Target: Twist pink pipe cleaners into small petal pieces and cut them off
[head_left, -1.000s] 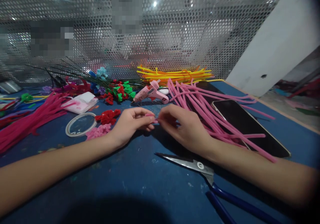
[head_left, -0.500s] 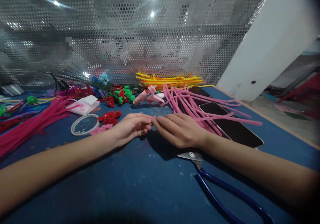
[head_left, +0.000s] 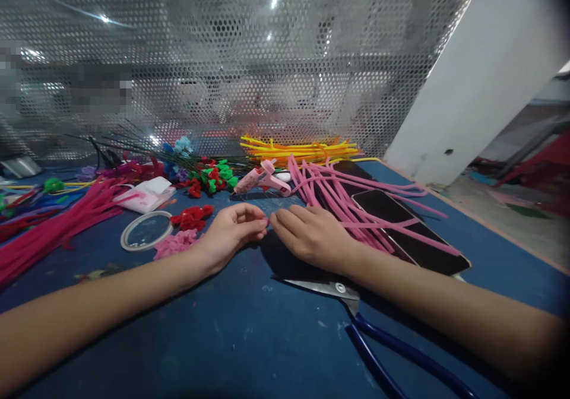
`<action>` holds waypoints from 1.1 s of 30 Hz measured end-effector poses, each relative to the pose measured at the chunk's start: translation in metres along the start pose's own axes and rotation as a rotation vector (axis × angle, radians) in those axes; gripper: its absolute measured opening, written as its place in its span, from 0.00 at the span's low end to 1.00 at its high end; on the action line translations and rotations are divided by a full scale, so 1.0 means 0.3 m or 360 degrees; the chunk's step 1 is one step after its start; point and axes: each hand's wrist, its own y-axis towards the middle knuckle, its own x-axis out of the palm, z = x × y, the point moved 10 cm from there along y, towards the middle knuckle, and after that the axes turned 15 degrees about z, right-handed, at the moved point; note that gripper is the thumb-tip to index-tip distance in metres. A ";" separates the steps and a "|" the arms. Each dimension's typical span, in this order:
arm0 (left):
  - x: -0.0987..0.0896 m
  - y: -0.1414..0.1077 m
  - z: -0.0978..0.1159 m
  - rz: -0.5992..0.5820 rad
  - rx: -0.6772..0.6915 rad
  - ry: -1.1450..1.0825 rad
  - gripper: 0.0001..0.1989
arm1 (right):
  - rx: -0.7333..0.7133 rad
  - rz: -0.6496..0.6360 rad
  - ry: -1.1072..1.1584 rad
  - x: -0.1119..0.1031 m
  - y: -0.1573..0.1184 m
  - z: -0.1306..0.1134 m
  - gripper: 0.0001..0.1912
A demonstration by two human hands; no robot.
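My left hand (head_left: 236,233) is closed, thumb and fingers pinched around a tiny pink bit of pipe cleaner that barely shows. Nearly touching it, my right hand (head_left: 309,236) has its fingers curled together, and what lies inside them is hidden. Just below the right hand lie metal scissors (head_left: 341,288) with blue handles, blades pointing left. Beside my left wrist are a bunch of bent pink pipe cleaner pieces (head_left: 176,243) and a red bunch (head_left: 192,217). Long pink pipe cleaners (head_left: 320,185) spread out behind the right hand.
A pink glue gun (head_left: 262,179) stands behind the hands. A tape roll (head_left: 146,231) and white packet (head_left: 146,194) lie left, near magenta pipe cleaners (head_left: 57,227). A dark phone (head_left: 401,227) lies right. Yellow pipe cleaners (head_left: 303,148) lie before the perforated metal panel (head_left: 249,60).
My left hand's fingers have bent more and its thumb shows more. My right hand has shifted slightly left, uncovering more of the scissor blades. The view has tilted slightly.
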 end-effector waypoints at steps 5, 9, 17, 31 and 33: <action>-0.009 -0.006 0.044 0.0050 0.0337 0.0307 0.11 | 0.0575 -0.0348 0.0270 0.078 -0.037 0.065 0.11; 0.001 -0.023 0.091 0.0018 0.0611 0.0634 0.07 | 0.1141 -0.0428 0.0825 0.125 -0.078 0.107 0.09; 0.012 -0.098 0.182 -0.0038 0.1269 0.0812 0.02 | 0.2318 -0.0503 0.2439 0.216 -0.152 0.062 0.15; -0.001 -0.045 0.124 -0.0027 0.0613 0.0200 0.15 | 0.2485 -0.0345 0.2783 0.225 -0.155 0.049 0.14; -0.004 -0.034 0.114 -0.0022 0.0545 0.0101 0.16 | 0.2508 -0.0318 0.2801 0.225 -0.153 0.049 0.14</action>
